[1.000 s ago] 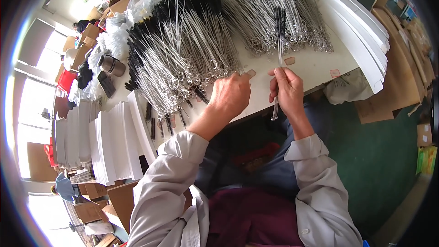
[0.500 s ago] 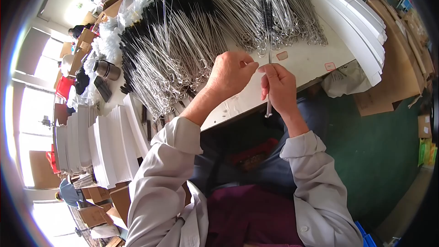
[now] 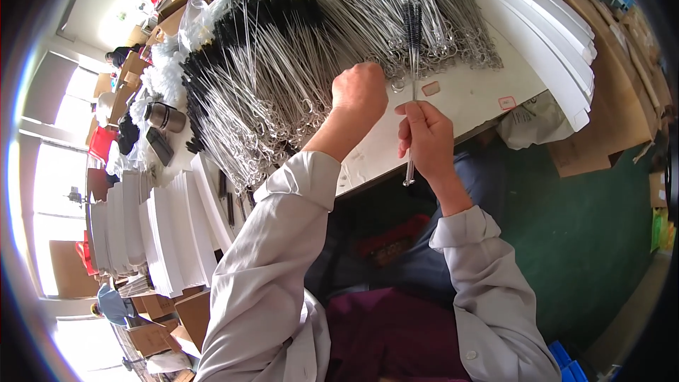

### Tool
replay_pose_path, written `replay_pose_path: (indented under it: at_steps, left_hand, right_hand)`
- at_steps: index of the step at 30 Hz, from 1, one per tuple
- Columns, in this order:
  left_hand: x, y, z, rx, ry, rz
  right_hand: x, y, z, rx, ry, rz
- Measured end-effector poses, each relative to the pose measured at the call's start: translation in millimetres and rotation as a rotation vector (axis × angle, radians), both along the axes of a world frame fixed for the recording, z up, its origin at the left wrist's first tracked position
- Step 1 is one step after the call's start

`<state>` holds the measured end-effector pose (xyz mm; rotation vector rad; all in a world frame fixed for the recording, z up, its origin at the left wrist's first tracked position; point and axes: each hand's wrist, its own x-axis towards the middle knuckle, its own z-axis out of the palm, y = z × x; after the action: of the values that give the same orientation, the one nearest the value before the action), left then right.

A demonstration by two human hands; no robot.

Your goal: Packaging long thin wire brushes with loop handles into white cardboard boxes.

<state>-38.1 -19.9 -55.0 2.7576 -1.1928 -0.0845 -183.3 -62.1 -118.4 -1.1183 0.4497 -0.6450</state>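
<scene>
Your right grip [image 3: 428, 134] is pinched on black-bristled brushes [image 3: 412, 28], bristles beyond it, wire ends below. Your left grip [image 3: 359, 90], just left: fingers hidden, can't tell if holding. Past it leftward, black-tipped brush pile [image 3: 276, 56] on the bench [image 3: 375, 145]; past your right grip, silvery looped wires [image 3: 453, 14].

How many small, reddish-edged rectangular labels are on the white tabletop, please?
2: one label beyond the bare right hand, another label farther right. More may be hidden.
</scene>
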Motion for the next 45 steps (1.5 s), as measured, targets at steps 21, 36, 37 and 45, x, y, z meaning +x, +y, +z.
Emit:
replay_pose_path:
  at_steps: [21,36,37,45]
  left_hand:
    - [22.0,0.0,6.5,-0.324,0.002,0.033]
    - [43.3,-3.9,29.6,-0.462,-0.190,-0.242]
    - [43.0,-1.1,35.0,-0.462,-0.193,-0.240]
    - [57.9,12.4,87.6,-0.659,0.090,-0.192]
  right_hand:
    - [-1.7,0.2,1.8,-0.030,0.010,0.022]
    - [-0.9,-1.5,-3.0,-0.057,0.006,0.022]
    - [-0.5,-1.0,-3.1,-0.070,-0.008,0.023]
    - [0.8,0.7,-4.5,-0.078,-0.045,0.023]
